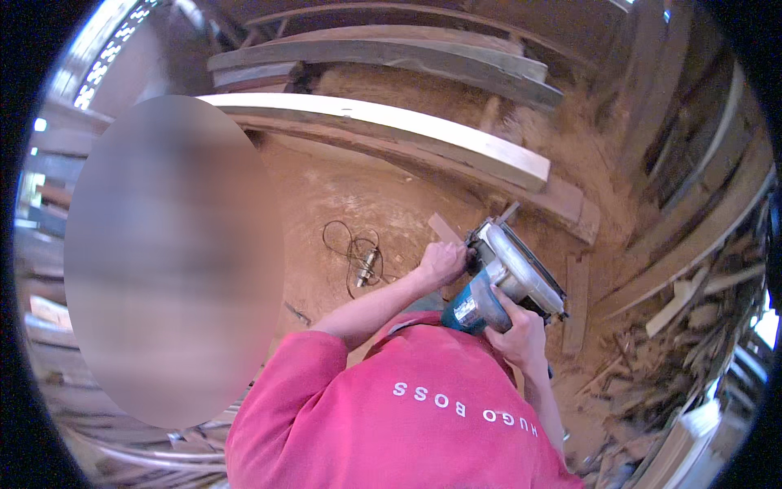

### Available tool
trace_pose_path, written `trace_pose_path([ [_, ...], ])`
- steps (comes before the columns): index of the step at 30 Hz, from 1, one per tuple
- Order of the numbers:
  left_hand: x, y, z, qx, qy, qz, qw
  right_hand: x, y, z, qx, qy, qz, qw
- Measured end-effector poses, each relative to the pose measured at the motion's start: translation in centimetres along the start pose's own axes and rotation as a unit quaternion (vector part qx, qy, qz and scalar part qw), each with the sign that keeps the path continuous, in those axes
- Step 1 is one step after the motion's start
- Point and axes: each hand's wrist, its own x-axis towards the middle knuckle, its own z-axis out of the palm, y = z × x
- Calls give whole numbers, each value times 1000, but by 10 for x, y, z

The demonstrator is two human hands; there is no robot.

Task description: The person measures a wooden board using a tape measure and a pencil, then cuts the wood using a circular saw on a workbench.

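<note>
A circular saw (pixel 509 265) with a teal motor housing and a grey metal guard is held up in front of my red shirt. My right hand (pixel 521 330) wraps around its rear handle. My left hand (pixel 444 262) is closed at the saw's left side, by a dark part near the base plate; the fingertips are partly hidden there. Just beyond my left knuckles shows a short flat piece of wood (pixel 443 229); whether my hand touches it, I cannot tell.
On the brown dusty floor lies a dark looped cord (pixel 350 244) with a silvery cylindrical object (pixel 366 267). Ahead, a long pale beam (pixel 391 122) rests over darker planks (pixel 562 204). Scrap wood (pixel 684 350) is heaped at right. A large blurred oval covers the left.
</note>
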Motion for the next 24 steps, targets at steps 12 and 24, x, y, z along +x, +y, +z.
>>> trace_pose_path([
  [12, -24, 34, 84, -167, 172, -222, 945, -36, 2, 8, -147, -76, -103, 981],
  [24, -48, 45, 79, -407, 372, -330, 766, -53, -74, -5, -252, -112, -176, 945],
])
